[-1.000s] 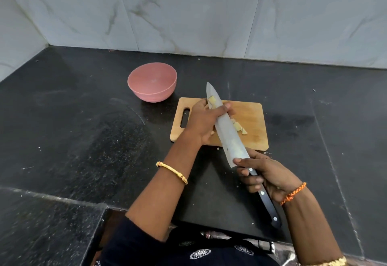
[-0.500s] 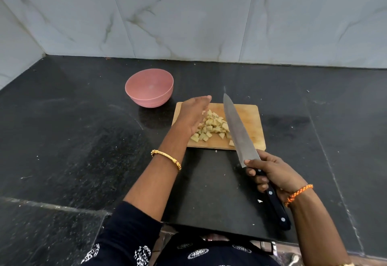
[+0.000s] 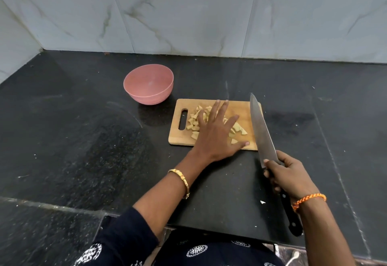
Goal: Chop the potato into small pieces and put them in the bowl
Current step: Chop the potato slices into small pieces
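Several small pale potato pieces (image 3: 193, 120) lie in a loose pile on the wooden cutting board (image 3: 240, 106). My left hand (image 3: 216, 131) is spread flat over the pile, fingers straight, covering its middle. My right hand (image 3: 291, 174) grips the black handle of a large chef's knife (image 3: 261, 127), whose blade points away from me along the board's right edge, beside the pile. A pink bowl (image 3: 149, 86) stands to the upper left of the board and looks empty.
Everything sits on a black stone counter (image 3: 73, 140) in a corner of white marble-tiled walls (image 3: 188, 12). The counter's front edge runs just below my forearms. A tiny white scrap (image 3: 262, 202) lies on the counter near my right wrist.
My left hand left the knife blade and came down flat over the potato pieces. The knife swung right, off the pile to the board's right edge.
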{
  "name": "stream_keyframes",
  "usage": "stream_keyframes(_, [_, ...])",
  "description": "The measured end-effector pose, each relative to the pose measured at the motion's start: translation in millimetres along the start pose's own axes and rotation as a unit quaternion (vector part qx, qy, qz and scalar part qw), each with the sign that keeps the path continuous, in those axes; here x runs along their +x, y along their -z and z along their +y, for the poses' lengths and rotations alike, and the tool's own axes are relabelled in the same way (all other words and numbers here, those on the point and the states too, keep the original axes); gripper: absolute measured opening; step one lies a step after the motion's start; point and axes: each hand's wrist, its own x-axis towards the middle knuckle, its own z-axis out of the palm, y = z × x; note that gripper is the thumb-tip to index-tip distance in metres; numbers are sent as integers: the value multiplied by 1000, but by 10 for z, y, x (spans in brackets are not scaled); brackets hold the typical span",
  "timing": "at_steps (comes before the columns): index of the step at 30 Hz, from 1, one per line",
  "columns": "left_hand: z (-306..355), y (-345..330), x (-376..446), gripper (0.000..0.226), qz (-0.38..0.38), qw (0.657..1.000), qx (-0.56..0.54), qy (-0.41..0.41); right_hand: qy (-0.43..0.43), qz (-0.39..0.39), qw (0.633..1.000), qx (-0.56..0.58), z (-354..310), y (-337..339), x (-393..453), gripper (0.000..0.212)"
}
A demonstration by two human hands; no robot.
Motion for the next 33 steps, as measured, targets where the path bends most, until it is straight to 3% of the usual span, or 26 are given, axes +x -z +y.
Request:
stream_keyframes(8, [56,-100,227,98,20,992,99,73,3,1,1000,13,-18,25,89,18])
stream_keyframes(15, [49,-96,296,73,75,981,100,148,-7,-3,1000,-3,-25,89,142,20])
stream_keyframes(23, [-40,-2,257,76,112,971,32,207,33,74,994,-67,44,78,218,15])
stream_keyframes(28, [-154,-2,189,77,99,968,35,229,64,110,987,-102,29,-79,173,30])
stream_keyframes(33, [-363,18,22,72,128,935,-9,330,104,166,970,-145,35,-166,148,36])
